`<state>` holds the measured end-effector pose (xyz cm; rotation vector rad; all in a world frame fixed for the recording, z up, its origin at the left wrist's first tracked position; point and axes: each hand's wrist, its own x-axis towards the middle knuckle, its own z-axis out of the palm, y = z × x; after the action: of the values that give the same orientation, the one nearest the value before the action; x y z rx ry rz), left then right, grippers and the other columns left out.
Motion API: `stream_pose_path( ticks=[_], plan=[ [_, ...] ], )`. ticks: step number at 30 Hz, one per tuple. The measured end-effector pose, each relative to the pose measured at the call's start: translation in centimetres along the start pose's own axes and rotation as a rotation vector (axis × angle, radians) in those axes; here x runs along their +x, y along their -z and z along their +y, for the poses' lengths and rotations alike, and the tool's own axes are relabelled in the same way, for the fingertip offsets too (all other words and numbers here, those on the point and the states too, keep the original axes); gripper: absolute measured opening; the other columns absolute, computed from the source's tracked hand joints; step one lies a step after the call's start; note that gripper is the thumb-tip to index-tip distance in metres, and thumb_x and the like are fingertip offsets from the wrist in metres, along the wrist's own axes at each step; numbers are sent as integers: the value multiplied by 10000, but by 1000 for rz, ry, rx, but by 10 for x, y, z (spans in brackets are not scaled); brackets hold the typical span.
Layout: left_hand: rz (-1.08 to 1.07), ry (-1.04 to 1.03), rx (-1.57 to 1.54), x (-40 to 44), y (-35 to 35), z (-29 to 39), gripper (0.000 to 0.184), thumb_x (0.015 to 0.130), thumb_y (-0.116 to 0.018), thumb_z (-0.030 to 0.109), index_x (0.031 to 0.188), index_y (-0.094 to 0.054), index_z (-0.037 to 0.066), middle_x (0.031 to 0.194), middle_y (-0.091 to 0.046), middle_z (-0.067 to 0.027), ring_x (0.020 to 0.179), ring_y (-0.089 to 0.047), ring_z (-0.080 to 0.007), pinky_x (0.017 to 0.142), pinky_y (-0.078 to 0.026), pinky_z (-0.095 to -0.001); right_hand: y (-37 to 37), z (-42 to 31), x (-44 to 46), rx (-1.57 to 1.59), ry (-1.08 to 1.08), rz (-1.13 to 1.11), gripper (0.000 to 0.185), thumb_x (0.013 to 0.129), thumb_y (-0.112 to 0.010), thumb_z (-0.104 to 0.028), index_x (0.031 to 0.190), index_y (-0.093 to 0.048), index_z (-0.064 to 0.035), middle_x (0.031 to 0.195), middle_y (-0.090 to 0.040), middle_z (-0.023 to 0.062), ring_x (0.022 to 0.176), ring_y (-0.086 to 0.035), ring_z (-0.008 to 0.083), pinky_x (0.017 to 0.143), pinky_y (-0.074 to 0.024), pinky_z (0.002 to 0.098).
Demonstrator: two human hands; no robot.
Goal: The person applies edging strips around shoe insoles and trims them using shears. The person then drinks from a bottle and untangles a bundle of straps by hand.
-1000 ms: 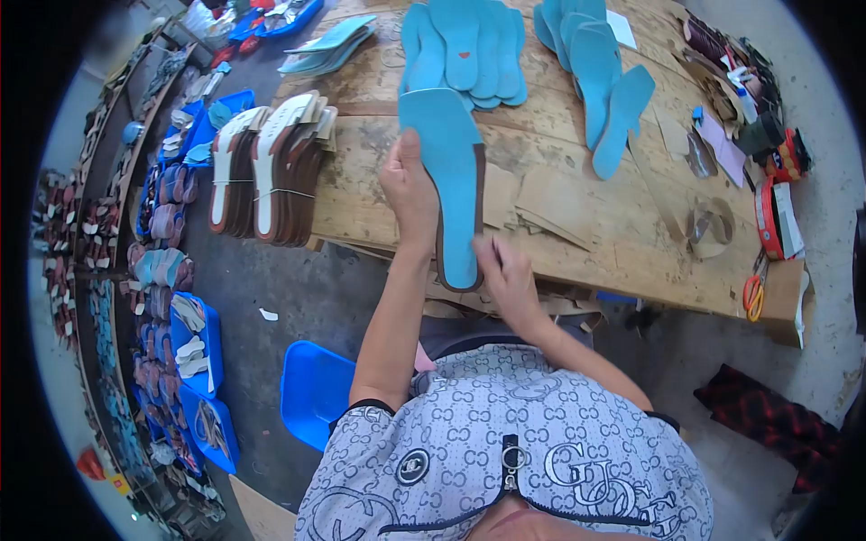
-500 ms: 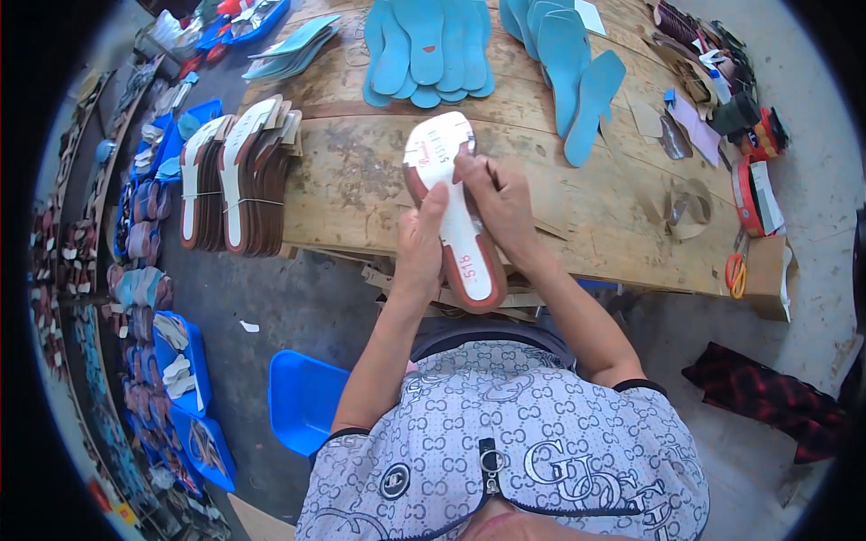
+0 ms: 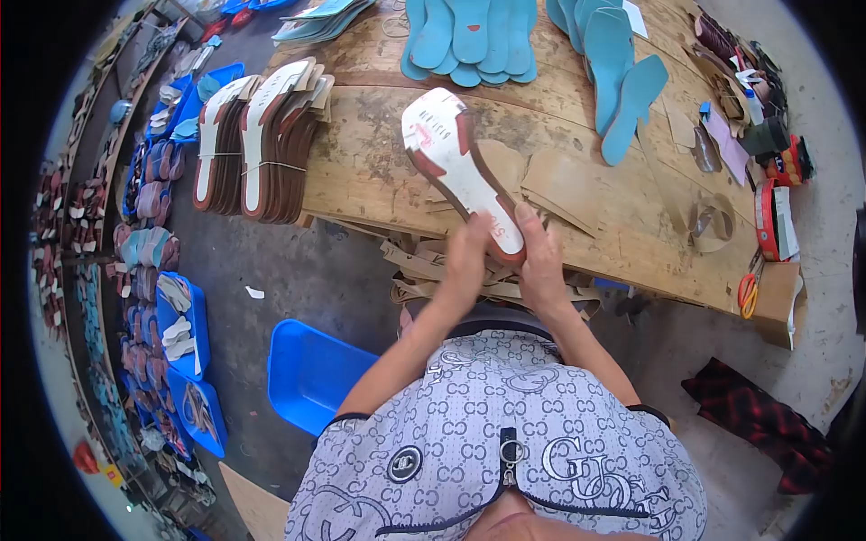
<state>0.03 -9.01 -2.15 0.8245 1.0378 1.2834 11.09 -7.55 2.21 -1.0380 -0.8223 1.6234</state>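
Observation:
A shoe insole (image 3: 458, 171), white with printed marks and a brown-red rim, is held up over the near edge of the wooden table (image 3: 370, 189). Its narrow heel end points down toward my body. My left hand (image 3: 467, 261) is closed on the left side of the heel, slightly blurred. On the right side of the heel my right hand (image 3: 543, 261) grips with its thumb on top. Brown flat pieces (image 3: 561, 185) lie on the table just right of the insole.
Turquoise insoles (image 3: 471, 36) fan out at the back, with more (image 3: 606, 63) to the right. Bundled brown-and-white insoles (image 3: 271, 149) stand at the table's left. A blue bin (image 3: 316, 374) sits low left. Orange scissors (image 3: 747, 296) hang near the right corner.
The insole has turned over from its turquoise face to its white one. Both hands have since moved down to its heel end, my right hand leaving the upper part.

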Motion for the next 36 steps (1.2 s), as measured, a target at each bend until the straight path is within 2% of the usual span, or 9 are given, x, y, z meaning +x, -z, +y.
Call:
stream_pose_path(
  ticks=[3,7,11,18,23,27,29,33,36],
  plan=[
    [-24,25,-165,-28,0,13,576,993,-390,460,1330,-407,-7,1249,-498,-116,1168,-479,-203,958,-426,-379,-12,6,-3,-57,-89,69,394,986,-470,-361,917,-608,2,781,-597,-2,679,-519,59,616,-434,228],
    [-111,-124,-879,-12,78,50,623,962,-437,492,1303,-427,-30,1156,-582,-169,1041,-576,-241,917,-472,-404,13,-3,13,-832,-312,-791,339,961,-536,-315,837,-642,-18,731,-611,37,640,-558,85,585,-470,252],
    [121,0,-539,-18,84,57,498,942,-521,399,1201,-500,-26,1005,-636,-189,823,-643,-221,754,-548,-374,1,-13,51,-1281,709,-200,163,826,-667,-182,915,-646,-48,861,-628,87,760,-635,243,647,-507,329],
    [33,183,-302,-30,64,42,387,907,-594,245,1154,-535,-46,961,-659,-218,779,-675,-215,705,-572,-353,9,4,85,-1560,767,-354,246,676,-702,-68,909,-623,-80,929,-592,84,884,-591,268,698,-499,363],
    [-100,240,-318,-24,53,41,507,869,-656,271,1228,-505,-54,1038,-652,-208,853,-676,-231,767,-566,-339,14,-27,96,-898,594,-108,213,661,-698,-17,861,-636,-54,943,-615,87,905,-607,255,696,-525,360],
    [-257,243,-300,-13,44,39,613,801,-739,308,1240,-506,-50,1054,-654,-173,895,-673,-238,826,-559,-342,10,-55,43,-1222,1012,-352,179,737,-739,-72,902,-670,-74,1003,-615,96,902,-618,245,735,-518,330],
    [-299,165,-422,-7,31,36,605,795,-745,319,1218,-528,-55,1051,-654,-166,903,-672,-237,834,-559,-341,20,-53,26,-1211,999,-320,168,770,-716,-76,929,-664,-62,1006,-612,90,907,-616,221,743,-513,313],
    [-293,342,-254,2,15,38,561,849,-690,273,1260,-486,-49,1025,-657,-162,876,-678,-240,782,-570,-332,40,-54,12,-687,331,197,179,843,-668,-125,982,-645,-15,987,-606,75,905,-601,173,753,-513,320],
    [-326,372,-78,2,6,36,489,898,-616,261,1252,-487,-52,1000,-659,-181,840,-682,-240,748,-572,-325,64,-33,8,-181,-136,98,174,897,-625,-204,978,-613,-51,844,-588,9,705,-549,73,517,-419,238]
  ],
)
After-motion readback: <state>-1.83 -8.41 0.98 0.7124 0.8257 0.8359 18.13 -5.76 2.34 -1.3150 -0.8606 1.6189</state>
